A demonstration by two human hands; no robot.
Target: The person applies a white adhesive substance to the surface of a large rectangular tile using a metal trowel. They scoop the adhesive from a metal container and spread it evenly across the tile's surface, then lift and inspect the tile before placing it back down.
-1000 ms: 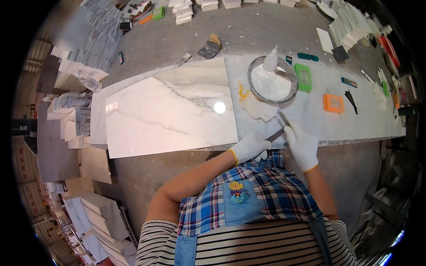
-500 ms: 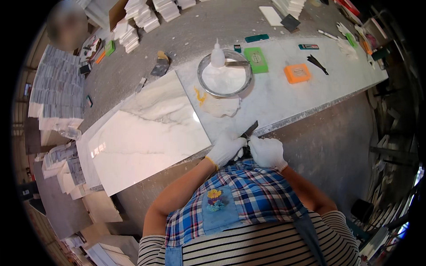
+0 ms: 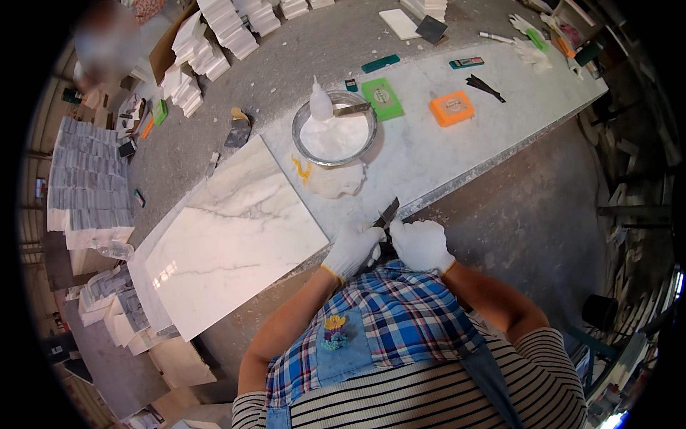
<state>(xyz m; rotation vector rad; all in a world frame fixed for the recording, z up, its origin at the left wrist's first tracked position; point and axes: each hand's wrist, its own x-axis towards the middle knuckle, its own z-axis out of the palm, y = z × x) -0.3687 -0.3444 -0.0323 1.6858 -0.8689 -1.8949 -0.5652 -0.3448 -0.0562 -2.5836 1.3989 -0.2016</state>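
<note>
Both my hands wear white knit gloves and meet low in front of my apron, at the near edge of the marble worktop [image 3: 436, 189]. My left hand [image 3: 354, 247] is closed around a knife with a flat dark blade [image 3: 388, 212]; its handle is mostly hidden in the glove. Right beside the blade, my right hand [image 3: 420, 245] is closed with its fingers pinched near the blade's side; whatever lies in them is hidden. A glossy white veined tile [image 3: 239, 236] lies to the left. Beyond the hands rests a crumpled white cloth [image 3: 336, 179].
Farther back, a metal bowl [image 3: 296, 146] of white material holds a squeeze bottle [image 3: 320, 104] and a scraper [image 3: 351, 109]. Green [image 3: 382, 100] and orange [image 3: 451, 109] boxes and black blade strips [image 3: 486, 88] lie rightward. Stacked tiles [image 3: 89, 175] stand far left; a person [image 3: 107, 43] is behind.
The view has shifted, so the worktop things sit farther left. My right hand has turned and moved slightly apart from the left; the knife stays in my left hand.
</note>
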